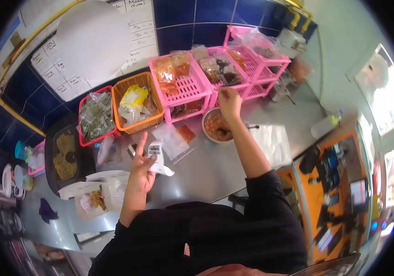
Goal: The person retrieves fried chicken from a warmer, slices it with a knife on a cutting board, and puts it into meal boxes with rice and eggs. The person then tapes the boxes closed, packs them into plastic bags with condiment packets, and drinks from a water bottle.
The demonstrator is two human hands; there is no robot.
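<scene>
My left hand point(142, 169) holds a printed paper receipt point(158, 158) between thumb and fingers, its index finger pointing up. My right hand point(230, 103) is stretched forward at the front edge of a pink plastic rack point(192, 86). Its fingers are curled together, and what they hold, if anything, is hidden. Below that forearm stands a white bowl point(204, 129) of reddish chopped food, with a dark-handled utensil in it. Clear plastic bags point(170, 139) and a flat packet of orange-red sauce point(186, 134) lie on the counter between my hands.
Sauce packets point(164, 71) fill the rack. An orange basket point(135, 124) and a red basket of bagged greens point(96, 112) stand left of it. Nearer left are a black tray point(63, 154) and an open food box point(89, 204). Plastic sheets point(270, 145) lie right of the bowl.
</scene>
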